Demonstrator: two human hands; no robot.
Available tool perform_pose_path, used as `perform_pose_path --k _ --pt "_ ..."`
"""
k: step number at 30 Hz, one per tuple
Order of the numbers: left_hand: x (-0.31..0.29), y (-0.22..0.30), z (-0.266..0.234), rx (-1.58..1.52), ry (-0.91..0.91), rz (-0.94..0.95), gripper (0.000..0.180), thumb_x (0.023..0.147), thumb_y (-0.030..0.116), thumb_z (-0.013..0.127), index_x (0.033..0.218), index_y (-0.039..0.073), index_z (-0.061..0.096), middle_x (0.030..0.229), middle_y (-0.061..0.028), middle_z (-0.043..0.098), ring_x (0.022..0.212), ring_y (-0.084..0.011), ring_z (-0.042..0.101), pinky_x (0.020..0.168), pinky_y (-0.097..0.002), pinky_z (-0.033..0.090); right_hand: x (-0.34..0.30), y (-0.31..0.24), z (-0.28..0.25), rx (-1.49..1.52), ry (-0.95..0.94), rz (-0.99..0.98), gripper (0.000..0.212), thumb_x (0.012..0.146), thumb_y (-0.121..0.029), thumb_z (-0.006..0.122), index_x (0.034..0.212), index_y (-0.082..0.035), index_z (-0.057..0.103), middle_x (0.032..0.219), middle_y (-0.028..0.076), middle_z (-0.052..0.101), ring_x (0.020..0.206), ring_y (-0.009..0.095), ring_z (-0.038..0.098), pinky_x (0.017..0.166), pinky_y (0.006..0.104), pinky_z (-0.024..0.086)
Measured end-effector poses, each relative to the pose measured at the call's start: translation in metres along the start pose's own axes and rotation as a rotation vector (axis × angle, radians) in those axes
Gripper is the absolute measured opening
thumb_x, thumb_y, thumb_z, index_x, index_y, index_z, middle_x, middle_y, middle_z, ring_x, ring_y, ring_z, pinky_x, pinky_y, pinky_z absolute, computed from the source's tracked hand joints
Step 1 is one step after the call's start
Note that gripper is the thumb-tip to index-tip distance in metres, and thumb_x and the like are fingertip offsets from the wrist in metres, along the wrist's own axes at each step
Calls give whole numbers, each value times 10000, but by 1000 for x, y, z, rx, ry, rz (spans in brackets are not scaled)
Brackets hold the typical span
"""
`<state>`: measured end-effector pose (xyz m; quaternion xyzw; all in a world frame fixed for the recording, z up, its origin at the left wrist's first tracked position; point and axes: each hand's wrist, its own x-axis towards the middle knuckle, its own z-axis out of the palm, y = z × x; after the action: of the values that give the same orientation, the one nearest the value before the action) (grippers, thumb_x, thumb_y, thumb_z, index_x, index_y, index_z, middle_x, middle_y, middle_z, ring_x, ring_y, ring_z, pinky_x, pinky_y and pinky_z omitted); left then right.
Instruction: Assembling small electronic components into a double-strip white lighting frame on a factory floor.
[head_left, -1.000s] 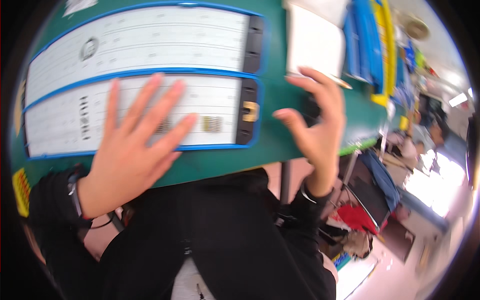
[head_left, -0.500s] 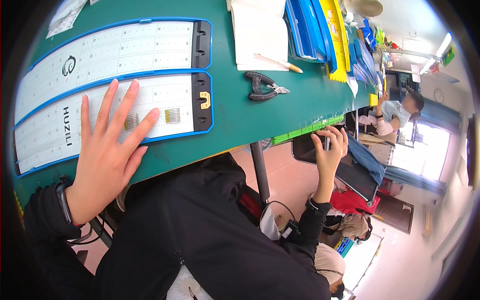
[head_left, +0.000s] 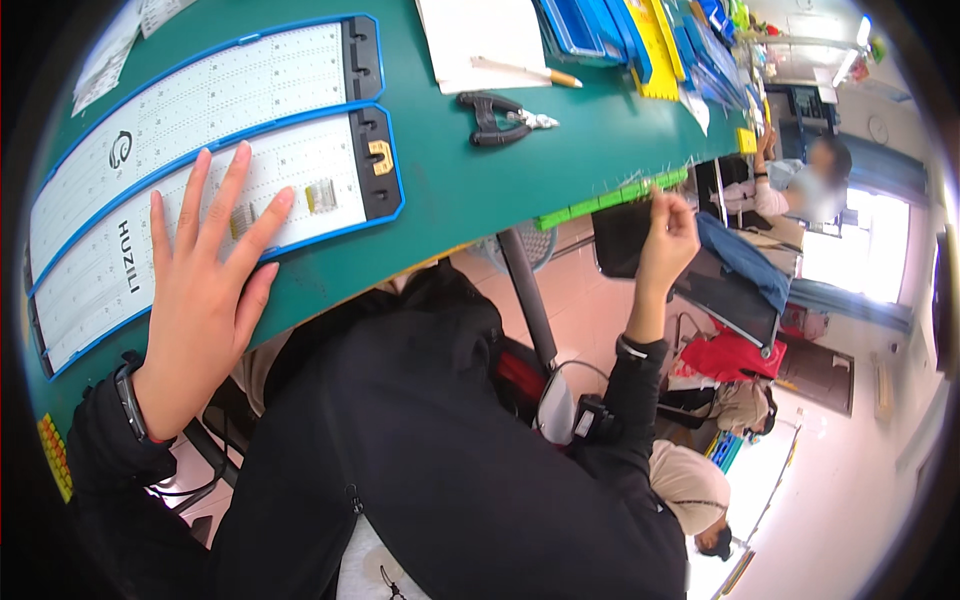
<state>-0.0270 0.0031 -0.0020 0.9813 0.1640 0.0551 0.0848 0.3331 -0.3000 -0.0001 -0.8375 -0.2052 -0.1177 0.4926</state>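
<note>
My left hand [head_left: 195, 285] lies flat with spread fingers on the lower panel of an opened, blue-rimmed flat case [head_left: 330, 150] with white, line-marked insides. By its index finger is a small row of thin yellowish pieces [head_left: 321, 196], too fine to name; a second such row is partly covered by the fingers. At the table's front edge, my right hand [head_left: 668, 245] is closed in a pinch over a green segmented strip [head_left: 590, 205] with fine threads sticking up from it. What the fingertips hold, if anything, is too small to make out.
Black-handled cutters [head_left: 490, 120] lie on the green table, below white paper [head_left: 470, 40] with a slim wooden-ended tool [head_left: 563, 78]. Blue trays [head_left: 580, 30] and a yellow tray [head_left: 655, 50] stand far right. A chair [head_left: 725, 290] and a seated person [head_left: 790, 190] are beyond the edge.
My right hand's fingers have drawn together into a pinch at the green strip; before, they were more spread. My left hand stays on the case. The whole view has shifted a little.
</note>
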Motion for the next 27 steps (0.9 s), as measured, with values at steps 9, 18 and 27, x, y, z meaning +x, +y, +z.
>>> perform_pose_path --k 9,18,27 --pt "5 -1 -17 -157 -21 87 564 870 186 625 1411 154 468 1555 -153 268 1445 -372 213 1129 -626 85 -75 -187 93 330 -766 -668 172 711 56 695 791 -95 676 817 25 691 945 235 686 855 381 481" --pt "-40 -8 -73 -1874 -551 288 128 927 63 626 1016 23 710 989 -58 729 1101 -217 645 1112 -433 347 -61 -279 176 794 -1084 -780 53 826 -91 680 822 -57 640 821 47 669 890 191 651 910 398 449" --pt "-119 -48 -74 -1550 509 -683 275 1045 209 406 891 6 510 767 -89 612 794 -155 620 809 -331 526 12 -241 264 739 -1025 14 218 977 -203 588 1064 -3 592 978 69 652 951 140 616 892 285 485"
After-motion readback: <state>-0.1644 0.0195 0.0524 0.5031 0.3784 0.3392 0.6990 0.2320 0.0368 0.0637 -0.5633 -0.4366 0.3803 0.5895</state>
